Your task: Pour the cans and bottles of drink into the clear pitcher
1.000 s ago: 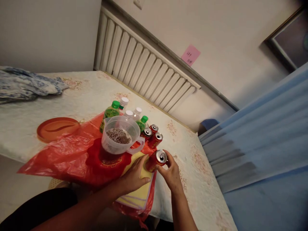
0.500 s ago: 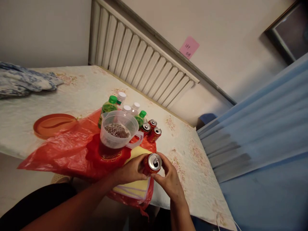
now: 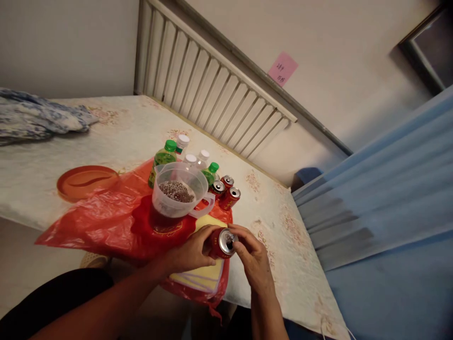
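Working tab on red can (image 3: 221, 242), tilted, held between both hands.
Gripping can body with left hand (image 3: 193, 252), pinching at top with right hand (image 3: 253, 257); jug (image 3: 179, 196) just beyond. Next calls for steady left grip.

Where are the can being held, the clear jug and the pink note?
held can (image 3: 220, 244), head view, on its red side near the rim.
clear jug (image 3: 169, 208), head view, on its front wall.
pink note (image 3: 282, 69), head view, on its middle.
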`<action>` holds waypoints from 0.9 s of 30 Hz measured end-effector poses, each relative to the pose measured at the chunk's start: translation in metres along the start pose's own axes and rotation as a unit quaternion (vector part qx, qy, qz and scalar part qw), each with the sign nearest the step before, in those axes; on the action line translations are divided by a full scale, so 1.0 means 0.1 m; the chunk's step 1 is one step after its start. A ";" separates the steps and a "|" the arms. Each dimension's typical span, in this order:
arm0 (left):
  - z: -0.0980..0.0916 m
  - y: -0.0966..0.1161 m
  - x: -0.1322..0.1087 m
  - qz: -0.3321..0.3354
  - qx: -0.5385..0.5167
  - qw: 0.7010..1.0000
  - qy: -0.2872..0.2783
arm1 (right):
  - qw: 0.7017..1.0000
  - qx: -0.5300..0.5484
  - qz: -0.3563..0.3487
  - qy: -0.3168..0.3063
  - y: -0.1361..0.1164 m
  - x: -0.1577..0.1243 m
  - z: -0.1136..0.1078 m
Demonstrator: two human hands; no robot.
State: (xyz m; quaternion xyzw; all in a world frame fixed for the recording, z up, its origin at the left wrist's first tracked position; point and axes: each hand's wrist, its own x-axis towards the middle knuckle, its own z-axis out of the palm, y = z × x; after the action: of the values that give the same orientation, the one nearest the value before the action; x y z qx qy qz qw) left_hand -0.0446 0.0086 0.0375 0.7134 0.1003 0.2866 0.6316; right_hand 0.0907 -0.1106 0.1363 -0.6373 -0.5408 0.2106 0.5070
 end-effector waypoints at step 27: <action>-0.31 0.10 -0.35 -0.075 -0.012 0.994 -0.078 | 0.995 0.068 -0.016 -0.071 0.33 0.96 0.81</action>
State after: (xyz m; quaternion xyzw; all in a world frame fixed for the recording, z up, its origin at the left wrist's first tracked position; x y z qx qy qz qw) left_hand -0.0917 0.0149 0.0386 0.7166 0.1005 0.1831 0.6654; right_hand 0.0712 0.0134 0.1025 -0.5760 -0.5695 0.2837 0.5132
